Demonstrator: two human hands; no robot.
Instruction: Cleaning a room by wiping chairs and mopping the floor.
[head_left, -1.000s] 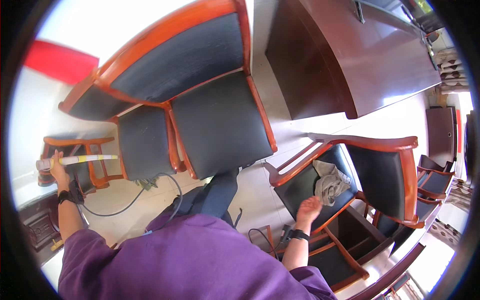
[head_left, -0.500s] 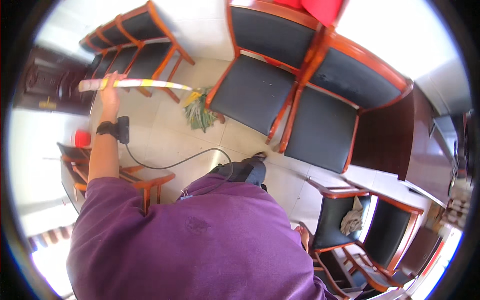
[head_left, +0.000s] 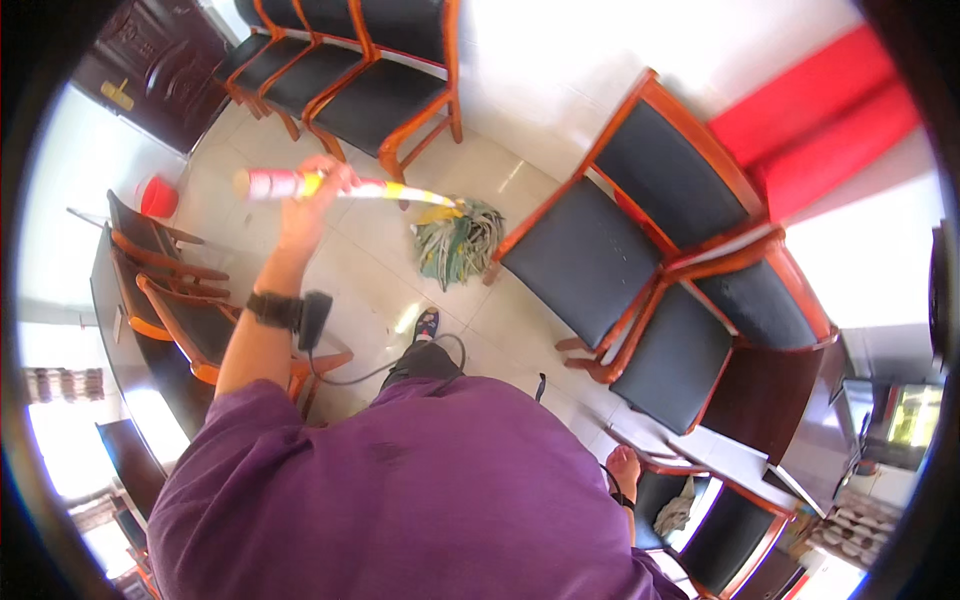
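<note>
My left hand [head_left: 318, 190] is stretched out ahead with its fingers wrapped round the handle of a mop. The striped pink, white and yellow mop handle [head_left: 385, 189] slopes away from my fist to the floor. At its lower end, the mop head [head_left: 460, 245] of grey-green strands lies spread on the tiles beside a chair leg. A dark strap with a small box and a cable sits on my left wrist. My right hand [head_left: 622, 468] hangs low by my right side, near a black chair. It looks rounded, but its fingers are too unclear to read.
Wooden chairs with black seats stand in a row [head_left: 375, 100] along the far wall, with a pair [head_left: 585, 255] to the right and more chairs [head_left: 190, 310] at left. A red bucket [head_left: 158, 197] stands near the dark door [head_left: 150, 70]. A crumpled cloth [head_left: 675, 510] lies on a chair.
The view has turned, so the chairs and door appear shifted. My left hand and the mop handle appear farther right in the picture. More of my right hand shows now.
</note>
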